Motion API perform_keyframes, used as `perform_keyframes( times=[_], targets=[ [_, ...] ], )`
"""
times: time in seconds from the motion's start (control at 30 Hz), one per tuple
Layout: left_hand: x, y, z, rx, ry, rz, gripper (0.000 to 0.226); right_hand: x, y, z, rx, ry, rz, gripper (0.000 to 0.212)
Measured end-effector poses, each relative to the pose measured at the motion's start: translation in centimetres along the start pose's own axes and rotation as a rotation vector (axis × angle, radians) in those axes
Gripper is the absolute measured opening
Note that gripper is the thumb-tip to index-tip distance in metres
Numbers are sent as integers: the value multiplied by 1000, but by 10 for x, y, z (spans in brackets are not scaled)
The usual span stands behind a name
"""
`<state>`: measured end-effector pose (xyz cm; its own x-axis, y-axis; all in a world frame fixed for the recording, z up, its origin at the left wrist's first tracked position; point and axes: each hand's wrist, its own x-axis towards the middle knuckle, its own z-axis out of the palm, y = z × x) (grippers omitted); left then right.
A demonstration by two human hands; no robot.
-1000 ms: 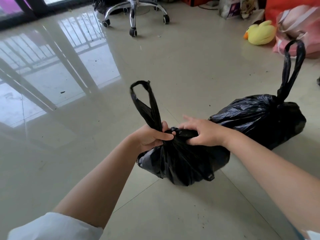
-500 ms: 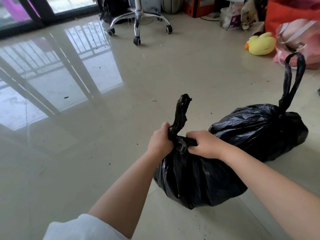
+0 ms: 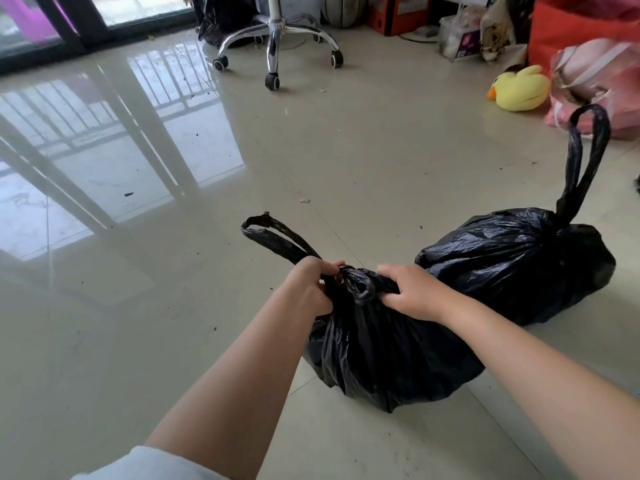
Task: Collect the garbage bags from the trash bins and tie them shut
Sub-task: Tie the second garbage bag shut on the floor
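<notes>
Left hand (image 3: 313,285) grips handle loop (image 3: 273,237), now pulled leftward; right hand (image 3: 412,292) pinches near bag (image 3: 388,351) neck; knot tightening.

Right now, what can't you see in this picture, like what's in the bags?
- Head view: what is inside the near bag and the far bag; black plastic hides it.
- Whether the knot is finished; the left hand and right hand cover its sides.
- The chair seat; cut off by the top edge.
- The box print; too small.
</notes>
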<state>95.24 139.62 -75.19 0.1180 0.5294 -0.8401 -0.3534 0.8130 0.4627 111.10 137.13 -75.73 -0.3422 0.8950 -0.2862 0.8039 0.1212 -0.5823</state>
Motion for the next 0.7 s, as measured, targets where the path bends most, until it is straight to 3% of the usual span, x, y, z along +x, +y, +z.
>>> perform_keyframes(
  times=[0.17, 0.47, 0.7],
  targets=[
    [-2, -2, -1, -55, -24, -23, 30, -2, 5, 1, 10, 1, 1, 12],
    [8, -15, 20, -188, 37, 207, 32, 4, 8, 1, 23, 36, 7, 13],
    [9, -27, 15, -160, -79, 312, 36, 4, 10, 3, -15, 32, 3, 28]
  ],
)
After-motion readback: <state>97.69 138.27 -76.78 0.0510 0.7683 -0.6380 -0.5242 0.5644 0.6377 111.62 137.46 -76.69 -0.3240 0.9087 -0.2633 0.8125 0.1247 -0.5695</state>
